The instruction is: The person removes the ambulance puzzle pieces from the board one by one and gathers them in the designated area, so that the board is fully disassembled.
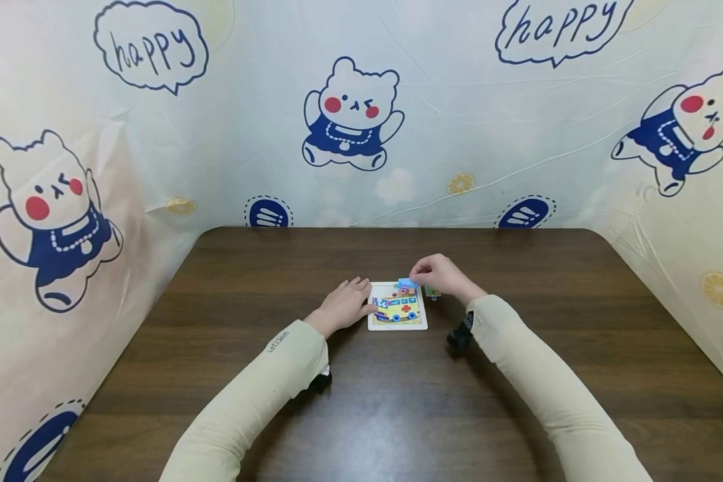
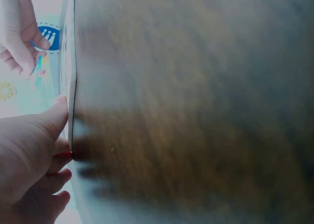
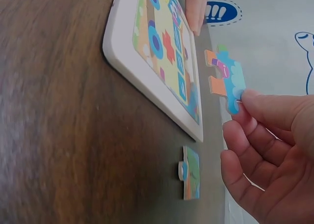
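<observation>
A white-framed jigsaw puzzle [image 1: 370, 323] with a yellow ambulance picture lies on the table. My left hand [image 1: 343, 306] rests at its left edge, fingers fairly straight; in the left wrist view the thumb [image 2: 58, 115] touches the frame's rim. Over the puzzle's top right corner, my right hand [image 1: 442, 274] pinches a blue puzzle piece [image 1: 406, 284] between thumb and fingers. In the right wrist view that puzzle piece [image 3: 230, 79] is held up above the board, showing blue, orange and purple parts. A second, greenish puzzle piece [image 3: 192, 174] lies on the table beside the frame's right side.
The brown wooden table [image 1: 361, 415] extends around the puzzle on all sides. Behind it hangs a pale curtain [image 1: 446, 134] printed with cartoon bears. Dark wrist devices [image 1: 460, 335] sit below both sleeves.
</observation>
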A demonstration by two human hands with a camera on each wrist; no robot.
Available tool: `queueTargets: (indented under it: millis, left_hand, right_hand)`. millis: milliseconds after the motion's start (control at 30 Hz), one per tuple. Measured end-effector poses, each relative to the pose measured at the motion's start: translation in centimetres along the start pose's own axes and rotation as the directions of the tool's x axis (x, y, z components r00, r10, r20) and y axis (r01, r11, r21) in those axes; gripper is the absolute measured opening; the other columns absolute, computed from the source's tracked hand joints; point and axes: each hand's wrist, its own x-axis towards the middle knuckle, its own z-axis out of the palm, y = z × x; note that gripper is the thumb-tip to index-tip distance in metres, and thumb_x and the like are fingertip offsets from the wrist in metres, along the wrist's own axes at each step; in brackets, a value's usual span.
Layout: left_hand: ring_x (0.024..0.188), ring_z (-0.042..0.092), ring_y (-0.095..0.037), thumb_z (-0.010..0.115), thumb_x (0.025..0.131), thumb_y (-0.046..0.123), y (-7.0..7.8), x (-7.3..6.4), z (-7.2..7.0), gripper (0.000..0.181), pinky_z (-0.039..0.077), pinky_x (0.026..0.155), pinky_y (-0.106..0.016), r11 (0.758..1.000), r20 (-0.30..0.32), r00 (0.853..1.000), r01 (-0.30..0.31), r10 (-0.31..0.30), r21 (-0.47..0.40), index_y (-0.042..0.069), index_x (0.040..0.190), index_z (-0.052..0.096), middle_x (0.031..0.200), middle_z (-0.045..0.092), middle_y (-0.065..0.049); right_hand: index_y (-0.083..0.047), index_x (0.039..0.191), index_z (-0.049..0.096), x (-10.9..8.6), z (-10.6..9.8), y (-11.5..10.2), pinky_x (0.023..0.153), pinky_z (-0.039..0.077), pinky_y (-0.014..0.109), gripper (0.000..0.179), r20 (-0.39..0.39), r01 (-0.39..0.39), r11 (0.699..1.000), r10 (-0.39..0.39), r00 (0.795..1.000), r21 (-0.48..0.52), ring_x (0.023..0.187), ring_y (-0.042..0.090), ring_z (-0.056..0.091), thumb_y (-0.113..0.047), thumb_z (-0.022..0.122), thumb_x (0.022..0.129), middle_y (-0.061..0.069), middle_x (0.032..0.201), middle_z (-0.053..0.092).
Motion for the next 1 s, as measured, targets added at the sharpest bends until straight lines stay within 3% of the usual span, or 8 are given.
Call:
queueTargets:
  millis: [633,1000]
  left_hand:
    - [0.134,0.024,-0.029,0.046,0.096,0.040,0.0,0.0,0.0,0.061,0.019,0.108,-0.041,1.000,-0.014,1.000,-0.013,0.013,0.015,0.000,0.140,0.035,0.144,0.032,-0.014]
    - [0.134,0.025,-0.029,0.046,0.095,0.040,0.1,-0.1,0.0,0.061,0.019,0.108,-0.041,1.000,-0.021,1.000,-0.014,0.015,0.018,0.000,0.140,0.035,0.144,0.032,-0.014]
  right_hand:
    - [-0.002,0.091,0.068,-1.3,-2.3,1.8,0.066,0.046,0.031,0.014,-0.028,-0.036,0.999,0.037,0.999,0.027,0.077,0.026,0.053,-0.014,0.061,0.090,0.009,0.084,0.061]
    - [-0.001,0.093,0.067,-2.0,-3.5,2.9,0.068,0.047,0.032,0.016,-0.025,-0.044,0.999,0.044,0.999,0.026,0.076,0.023,0.052,-0.015,0.059,0.091,0.008,0.084,0.060]
